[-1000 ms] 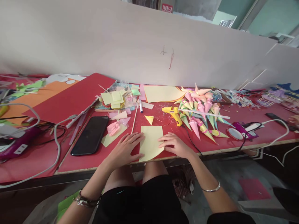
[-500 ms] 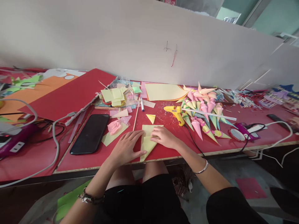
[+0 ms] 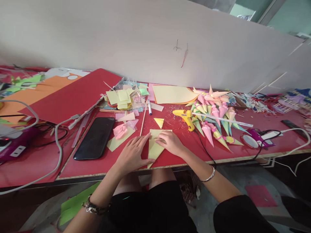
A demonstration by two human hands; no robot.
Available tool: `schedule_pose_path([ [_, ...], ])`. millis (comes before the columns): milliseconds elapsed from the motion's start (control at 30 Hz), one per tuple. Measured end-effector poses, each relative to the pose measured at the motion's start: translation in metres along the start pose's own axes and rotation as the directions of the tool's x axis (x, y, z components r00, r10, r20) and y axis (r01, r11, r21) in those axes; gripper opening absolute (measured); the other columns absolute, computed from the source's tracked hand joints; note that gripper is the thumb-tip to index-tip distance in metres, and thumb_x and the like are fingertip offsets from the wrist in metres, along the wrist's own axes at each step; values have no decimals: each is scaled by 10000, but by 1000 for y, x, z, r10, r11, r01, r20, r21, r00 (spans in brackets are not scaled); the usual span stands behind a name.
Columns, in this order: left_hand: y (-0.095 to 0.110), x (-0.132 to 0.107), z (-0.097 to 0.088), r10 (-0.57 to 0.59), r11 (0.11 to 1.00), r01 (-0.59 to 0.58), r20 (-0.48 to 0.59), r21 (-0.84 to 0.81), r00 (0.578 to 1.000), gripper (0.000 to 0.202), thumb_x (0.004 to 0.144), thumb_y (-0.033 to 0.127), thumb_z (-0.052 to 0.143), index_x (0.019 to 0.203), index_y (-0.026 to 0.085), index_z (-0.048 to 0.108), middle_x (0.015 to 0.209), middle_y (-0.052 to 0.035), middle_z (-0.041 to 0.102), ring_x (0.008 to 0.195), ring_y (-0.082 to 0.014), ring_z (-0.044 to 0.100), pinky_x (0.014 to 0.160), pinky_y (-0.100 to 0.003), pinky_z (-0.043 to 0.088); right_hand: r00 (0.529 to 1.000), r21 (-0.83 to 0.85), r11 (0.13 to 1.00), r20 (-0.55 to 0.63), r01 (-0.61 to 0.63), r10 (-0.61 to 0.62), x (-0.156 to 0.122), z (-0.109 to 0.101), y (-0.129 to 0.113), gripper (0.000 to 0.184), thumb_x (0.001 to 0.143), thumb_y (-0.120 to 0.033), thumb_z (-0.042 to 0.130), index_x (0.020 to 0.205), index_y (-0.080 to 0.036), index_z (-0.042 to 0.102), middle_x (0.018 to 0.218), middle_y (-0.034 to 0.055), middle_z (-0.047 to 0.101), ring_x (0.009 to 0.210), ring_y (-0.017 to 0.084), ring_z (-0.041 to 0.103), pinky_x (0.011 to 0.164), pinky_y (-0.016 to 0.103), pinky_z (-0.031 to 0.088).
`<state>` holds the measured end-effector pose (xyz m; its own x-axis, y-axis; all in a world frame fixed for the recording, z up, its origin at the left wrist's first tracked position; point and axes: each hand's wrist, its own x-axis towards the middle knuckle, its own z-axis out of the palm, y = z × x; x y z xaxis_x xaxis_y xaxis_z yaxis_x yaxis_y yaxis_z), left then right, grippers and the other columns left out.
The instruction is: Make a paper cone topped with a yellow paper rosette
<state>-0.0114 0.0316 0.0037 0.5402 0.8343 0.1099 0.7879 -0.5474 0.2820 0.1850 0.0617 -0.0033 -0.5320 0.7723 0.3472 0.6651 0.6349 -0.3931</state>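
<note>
A pale yellow sheet of paper [image 3: 155, 150] lies partly folded at the table's front edge, its lower end narrowing to a point. My left hand [image 3: 132, 153] rests flat along its left side, fingers stretched out and thumb across the lower part. My right hand [image 3: 170, 142] has its fingers curled and pressed together on the folded flap at the upper middle of the paper. Just beyond the sheet sits a small folded yellow triangle [image 3: 159, 122]. A yellow glue gun [image 3: 184, 118] lies to the right of it, beside a heap of pastel paper cones [image 3: 215, 116].
A black phone [image 3: 94, 139] lies left of my hands. Near it are crumpled pink paper [image 3: 120, 131], a thin stick [image 3: 143, 121] and a marker [image 3: 149, 107]. Paper scraps [image 3: 121, 98] are piled behind. Purple power strips [image 3: 19, 142] with cables stand at both sides.
My right fingers have shifted slightly on the paper and curl more over the folded flap. The left hand stays nearly in place. The whole view has shifted a little.
</note>
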Motion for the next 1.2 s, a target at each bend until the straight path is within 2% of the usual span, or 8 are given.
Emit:
schedule_pose_path([
  [333, -1, 1, 1, 14, 1000, -15, -18, -17, 1000, 833, 664, 617, 489, 1330, 209, 201, 1277, -83, 434, 1144, -272, 389, 931, -394, 323, 999, -73, 997, -10, 30, -31, 1, 2, 0, 194, 832, -263, 480, 675, -170, 545, 647, 11, 540, 640, 128, 490, 597, 235, 371],
  [733, -1, 0, 0, 8, 1000, -8, -2, -24, 1000, 779, 680, 587, 493, 1319, 224, 236, 1289, -77, 420, 1144, -271, 389, 929, -398, 324, 1000, -132, 991, -21, 7, -9, 0, 3, 0, 195, 835, -276, 475, 696, -166, 554, 671, 21, 537, 655, 136, 494, 595, 241, 377],
  [1200, -3, 0, 0, 64, 998, -64, 0, -9, 998, 712, 725, 569, 452, 1324, 243, 245, 1310, -53, 397, 1152, -257, 369, 951, -401, 314, 1000, -188, 982, 2, -14, 15, 1, 5, -2, 231, 852, -267, 442, 663, -167, 528, 652, 16, 517, 648, 133, 473, 595, 240, 342],
])
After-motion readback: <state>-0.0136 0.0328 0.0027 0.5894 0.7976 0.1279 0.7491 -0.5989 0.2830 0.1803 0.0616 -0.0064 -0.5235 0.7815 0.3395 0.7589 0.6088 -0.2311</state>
